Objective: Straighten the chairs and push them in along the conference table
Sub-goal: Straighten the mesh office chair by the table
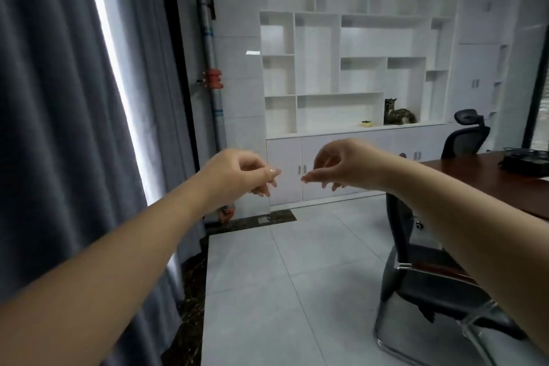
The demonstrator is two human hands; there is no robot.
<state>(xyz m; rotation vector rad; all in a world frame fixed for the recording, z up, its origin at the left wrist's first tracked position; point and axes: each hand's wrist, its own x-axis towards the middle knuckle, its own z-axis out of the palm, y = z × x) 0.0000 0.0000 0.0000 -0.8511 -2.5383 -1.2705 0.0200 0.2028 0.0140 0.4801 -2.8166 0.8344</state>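
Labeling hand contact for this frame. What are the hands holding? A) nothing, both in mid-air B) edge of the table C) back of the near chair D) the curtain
A: the left hand and right hand hang loosely curled in the air, clear of the near chair, the table and the curtain.

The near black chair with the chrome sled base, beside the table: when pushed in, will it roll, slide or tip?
The near chair probably slides rather than rolls: its chrome base looks like a bent tube with no castors visible. On the smooth floor tiles it may scrape or skid. Pushed high on the backrest it could rock forward, so a low push seems safer.
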